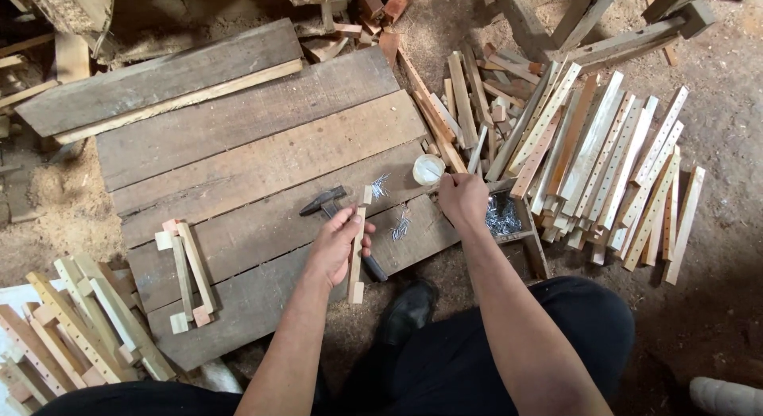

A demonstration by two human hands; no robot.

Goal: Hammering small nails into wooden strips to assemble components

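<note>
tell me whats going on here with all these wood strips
A person sits over a board platform on a sawdust floor. The left hand grips a thin wooden slat with small blocks at its ends. The right hand reaches toward a box of nails. A hammer lies by the slat, loose nails nearby, and a pile of drilled strips at right.

The only package in view is a small round white tub (427, 169), standing open on the right end of the grey plank platform (238, 146), just left of the heap of pale drilled slats (612, 162) and just beyond the person's right hand (463, 200). Its wall and rim are plain white, and its inside looks pale. No label, sign or screen shows anywhere else in the scene.
</note>
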